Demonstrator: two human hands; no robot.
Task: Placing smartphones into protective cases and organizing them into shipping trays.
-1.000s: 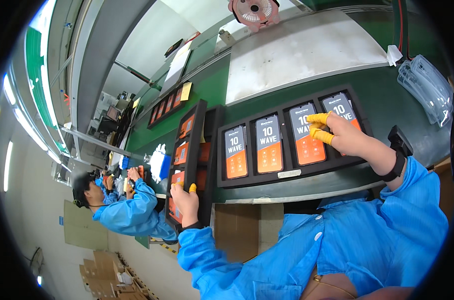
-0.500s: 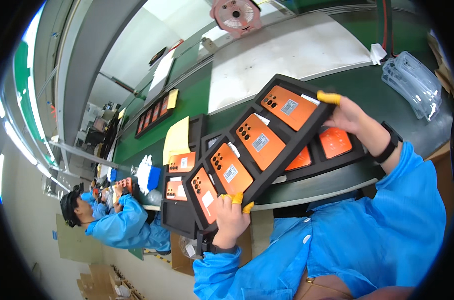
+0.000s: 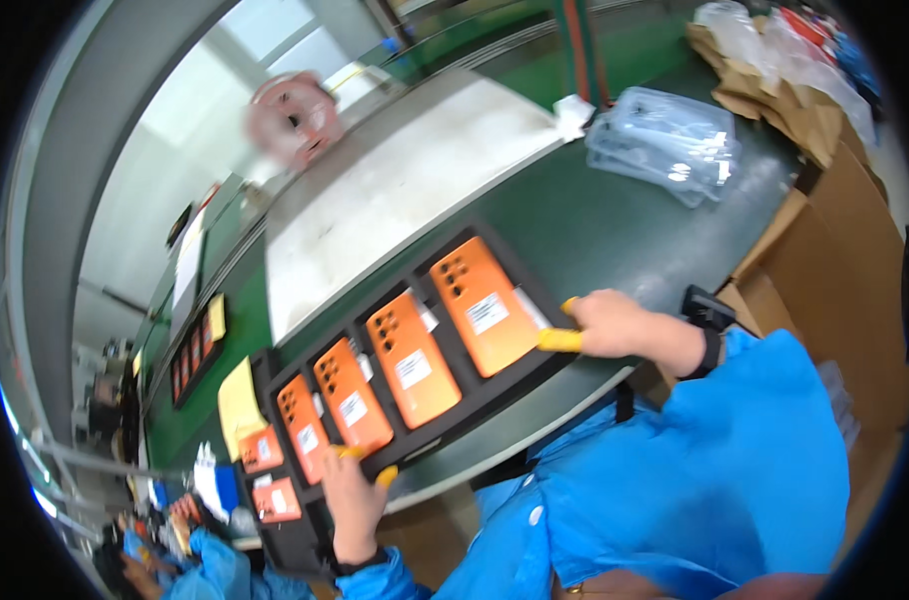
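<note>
1. Landmark: the black tray [image 3: 495,395], a long moulded carrier that lies on the green bench [image 3: 615,215], just this side of the pale grey mat [image 3: 395,195].
2. At the tray's left end, the left hand [image 3: 355,495] has its fingers closed over the near rim, thumb on top by the leftmost phone; yellow fingertip covers show.
3. Four orange phones [image 3: 410,360] sit in the tray's pockets, backs up, camera clusters toward the far rim.
4. At the tray's right end, the right hand [image 3: 615,325] pinches the corner, fingers together on the rim.
5. The step looks like carrying or setting down the loaded tray. The next move, as I judge it, calls for both ends kept level so no phone slides.
6. The tray's long axis runs from lower left up to the right; each phone lies across it.
</note>
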